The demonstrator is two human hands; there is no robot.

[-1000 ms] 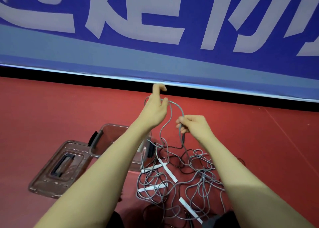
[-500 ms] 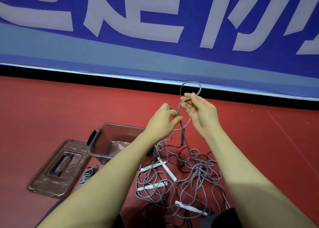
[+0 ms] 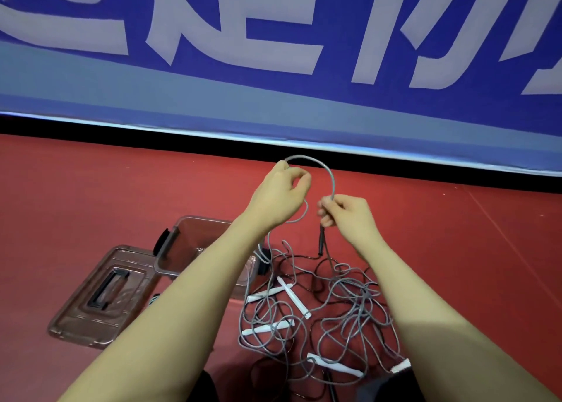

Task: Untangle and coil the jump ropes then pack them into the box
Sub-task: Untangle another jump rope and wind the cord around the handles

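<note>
A grey rope (image 3: 327, 170) is arched between the left hand (image 3: 281, 194) and right hand (image 3: 346, 216), pinched by each, above the tangle (image 3: 328, 313) right of the box (image 3: 194, 249)

A grey rope (image 3: 322, 166) arches between both hands above the tangled jump ropes (image 3: 328, 316) (grey and black cords, white handles) lying just right of the open clear box (image 3: 182, 243).

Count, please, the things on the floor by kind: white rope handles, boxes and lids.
White rope handles: 6 in view, e.g., one at the right forearm half hidden
Clear box: 1
Lid: 1
Total: 8
</note>
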